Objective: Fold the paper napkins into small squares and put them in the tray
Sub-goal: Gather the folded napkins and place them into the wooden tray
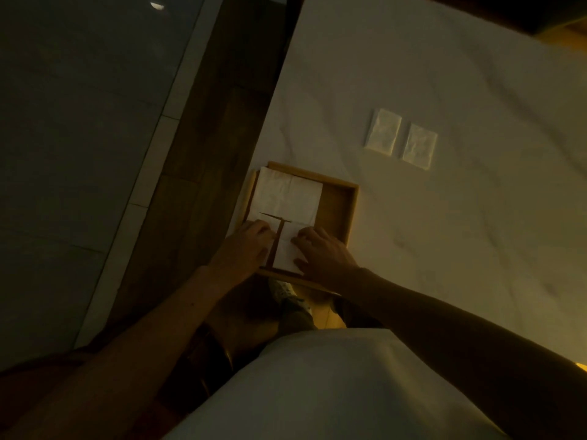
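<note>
Wooden tray (pixel 344 211) holds flat, crinkled white napkins (pixel 287 196). Left hand (pixel 246 242) and right hand (pixel 320 252) press napkins there, fingers extended, grasping nothing. Dim light obscures detail.

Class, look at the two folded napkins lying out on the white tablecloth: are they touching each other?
Apart. The head view shows a thin strip of tablecloth between the left folded napkin and the right folded napkin.
</note>
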